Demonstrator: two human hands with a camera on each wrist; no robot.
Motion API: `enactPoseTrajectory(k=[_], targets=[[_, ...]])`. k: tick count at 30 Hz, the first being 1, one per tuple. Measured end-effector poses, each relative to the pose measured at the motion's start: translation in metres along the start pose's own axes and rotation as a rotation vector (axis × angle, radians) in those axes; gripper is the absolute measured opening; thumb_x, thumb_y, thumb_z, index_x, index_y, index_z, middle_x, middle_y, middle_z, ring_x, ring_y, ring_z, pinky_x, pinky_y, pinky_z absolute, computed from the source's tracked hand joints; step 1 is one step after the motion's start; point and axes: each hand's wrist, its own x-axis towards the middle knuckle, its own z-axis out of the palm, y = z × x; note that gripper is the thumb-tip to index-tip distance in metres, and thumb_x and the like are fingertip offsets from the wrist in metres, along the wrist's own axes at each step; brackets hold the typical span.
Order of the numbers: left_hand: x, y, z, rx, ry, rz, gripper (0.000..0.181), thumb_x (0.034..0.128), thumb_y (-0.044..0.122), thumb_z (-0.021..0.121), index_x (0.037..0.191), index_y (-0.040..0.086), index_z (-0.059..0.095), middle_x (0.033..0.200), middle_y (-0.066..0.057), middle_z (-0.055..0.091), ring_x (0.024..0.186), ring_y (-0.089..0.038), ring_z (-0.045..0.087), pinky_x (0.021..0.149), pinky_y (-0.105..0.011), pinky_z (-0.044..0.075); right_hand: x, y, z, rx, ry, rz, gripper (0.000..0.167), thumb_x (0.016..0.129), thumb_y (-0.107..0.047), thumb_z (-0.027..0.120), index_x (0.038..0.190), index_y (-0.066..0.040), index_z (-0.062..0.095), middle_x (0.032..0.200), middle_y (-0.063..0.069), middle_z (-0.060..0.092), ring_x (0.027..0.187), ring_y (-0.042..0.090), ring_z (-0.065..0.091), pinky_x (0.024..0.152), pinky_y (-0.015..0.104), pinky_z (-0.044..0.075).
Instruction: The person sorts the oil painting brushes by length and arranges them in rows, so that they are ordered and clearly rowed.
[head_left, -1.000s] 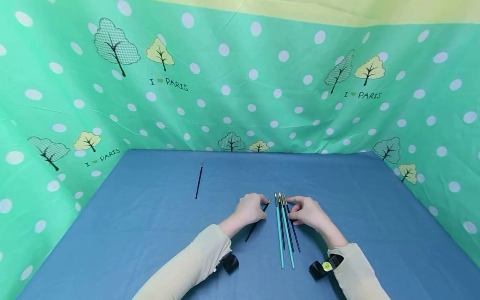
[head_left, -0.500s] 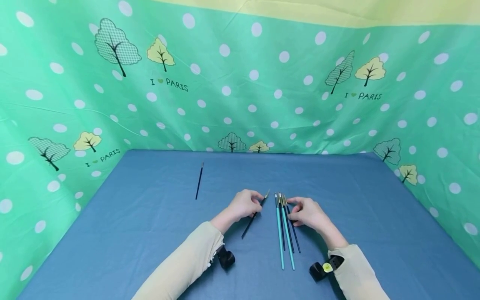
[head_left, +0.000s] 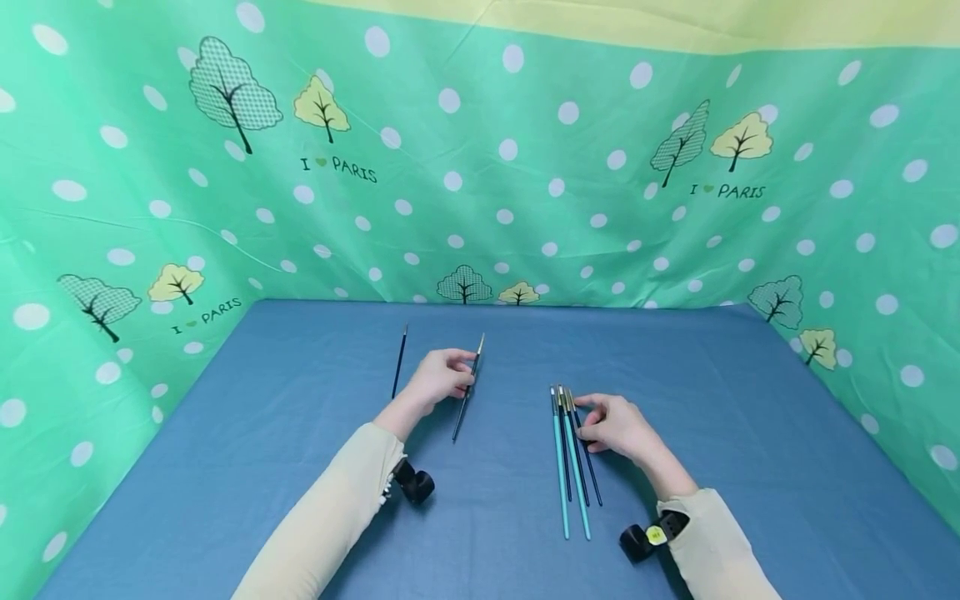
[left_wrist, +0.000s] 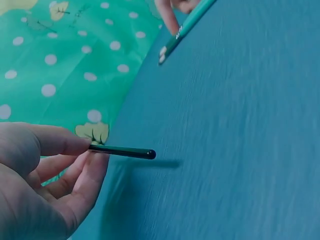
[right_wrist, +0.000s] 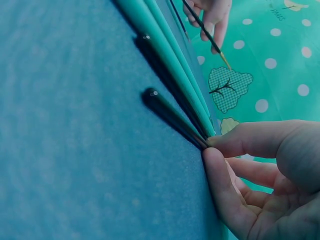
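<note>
My left hand [head_left: 437, 379] pinches a dark-handled paintbrush [head_left: 462, 410] between thumb and fingers, bristles toward the back. In the left wrist view the rounded handle end [left_wrist: 150, 154] sticks out from the fingers, with its shadow on the cloth below. To the right, several paintbrushes lie side by side, bristles away from me. Two have turquoise handles [head_left: 562, 483]; the others are dark. At this group's right edge my right hand [head_left: 618, 427] holds the outermost dark paintbrush [head_left: 592, 477] between thumb and finger; the right wrist view shows the pinch at its handle.
Another dark paintbrush [head_left: 401, 360] lies alone on the blue cloth [head_left: 300, 400], just beyond the left hand. A green dotted curtain [head_left: 525, 192] rises behind and at both sides. Black wrist cameras [head_left: 414, 483] hang under both forearms.
My left hand has moved left and away from me with its paintbrush, from beside the group to near the lone paintbrush. The right hand and the grouped paintbrushes have stayed put.
</note>
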Motion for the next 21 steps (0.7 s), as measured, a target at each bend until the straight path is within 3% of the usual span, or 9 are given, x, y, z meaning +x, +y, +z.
enactPoseTrajectory(k=[9,21], targets=[[0.007,-0.004,-0.023,0.034,0.111,-0.008,0.041,0.0832,0.0,0.06,0.123,0.009,0.056,0.092,-0.011,0.059,0.069,-0.017,0.061,0.062,-0.028,0.054,0.0,0.0,-0.001,0.006,0.0,0.002,0.05,0.079,0.001,0.064,0.127,-0.002,0.051,0.078,0.01,0.054,0.06,0.016,0.058,0.056,0.03,0.054],[0.016,-0.006,-0.052,0.142,0.198,-0.024,0.042,0.0848,0.003,0.06,0.126,0.008,0.055,0.097,-0.013,0.06,0.07,-0.018,0.062,0.064,-0.028,0.054,0.001,0.002,0.0,0.009,-0.001,-0.014,0.05,0.079,0.001,0.064,0.127,-0.002,0.051,0.077,0.01,0.054,0.059,0.016,0.058,0.055,0.03,0.054]])
